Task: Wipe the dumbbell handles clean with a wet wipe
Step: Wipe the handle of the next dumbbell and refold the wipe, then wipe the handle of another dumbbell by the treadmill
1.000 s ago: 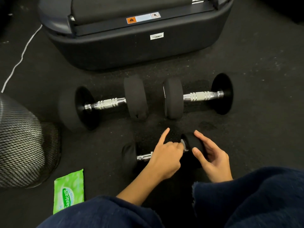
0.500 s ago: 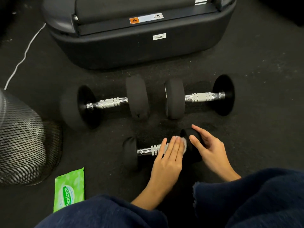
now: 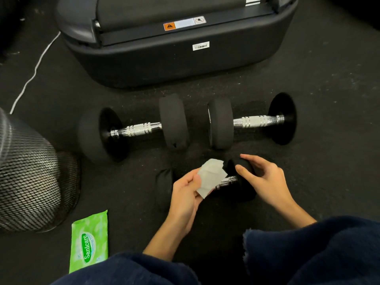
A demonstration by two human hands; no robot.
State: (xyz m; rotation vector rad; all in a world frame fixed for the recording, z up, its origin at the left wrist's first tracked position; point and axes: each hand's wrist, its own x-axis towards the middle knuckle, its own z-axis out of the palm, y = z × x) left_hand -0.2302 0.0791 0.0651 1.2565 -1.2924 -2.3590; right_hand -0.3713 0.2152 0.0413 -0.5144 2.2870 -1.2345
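Head view, looking down at a dark rubber floor [image 3: 329, 83]: the left hand [image 3: 186, 195] pinches a white wet wipe [image 3: 209, 177] between thumb and fingers, the wipe crumpled and lifted just above the chrome handle [image 3: 227, 181] of the small dumbbell [image 3: 244, 188] nearest the person; whether the wipe touches the handle cannot be told, since it covers the middle of the bar; the right hand [image 3: 265, 177] grips the right-hand black head of that small dumbbell, thumb on the inner face and fingers curled over the top; the dumbbell's left head [image 3: 164, 188] lies on the floor beside the left hand; beyond it two larger dumbbells lie end to end in a row, near each other but apart; the left large dumbbell [image 3: 133, 130] shows a bright knurled handle between thick black heads, and the right large dumbbell [image 3: 253, 121] likewise, its far head seen almost face-on; behind them stands the dark base of a treadmill [image 3: 174, 62] bearing an orange warning label [image 3: 184, 23] and a white barcode sticker [image 3: 201, 46]; a white cable [image 3: 34, 70] runs across the floor at upper left; a black mesh basket [image 3: 30, 182] sits at the left edge; a green pack of wet wipes [image 3: 89, 241] lies flat on the floor just beside it; dark blue trouser legs [image 3: 318, 254] fill the bottom of the view.
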